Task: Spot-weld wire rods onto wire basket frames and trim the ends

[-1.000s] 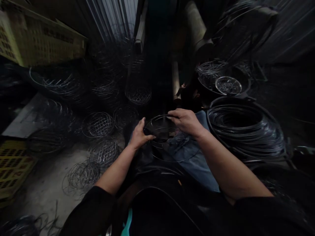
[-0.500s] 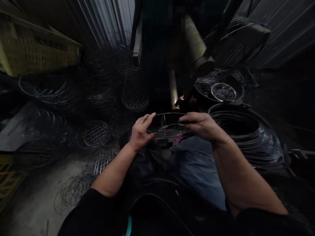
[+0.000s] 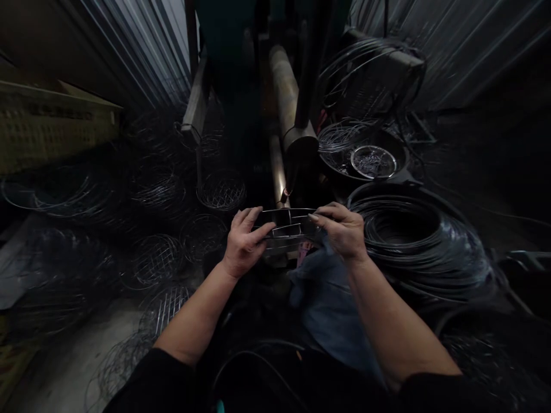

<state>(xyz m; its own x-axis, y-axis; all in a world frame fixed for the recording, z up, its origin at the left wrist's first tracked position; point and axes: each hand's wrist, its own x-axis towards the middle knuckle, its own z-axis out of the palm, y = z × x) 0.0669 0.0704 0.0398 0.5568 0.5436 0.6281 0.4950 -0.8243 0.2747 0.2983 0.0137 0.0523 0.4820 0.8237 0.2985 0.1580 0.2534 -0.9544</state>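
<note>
Turned up on its edge now, the wire basket frame (image 3: 286,229) stands at lower middle of the picture, clamped between the left hand (image 3: 245,244) and the right hand (image 3: 342,232), which grip it from two sides. Big coil of black wire (image 3: 413,241) lies just beside the right hand, and wire baskets (image 3: 155,261) lie on the left.

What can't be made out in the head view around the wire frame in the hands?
Head view only:
- Lower part of the wire frame: too dark and small to trace.
- Parts of the frame under the left hand and right hand: hidden by the hands.
- Turns of the black wire coil: too dark to count.
</note>
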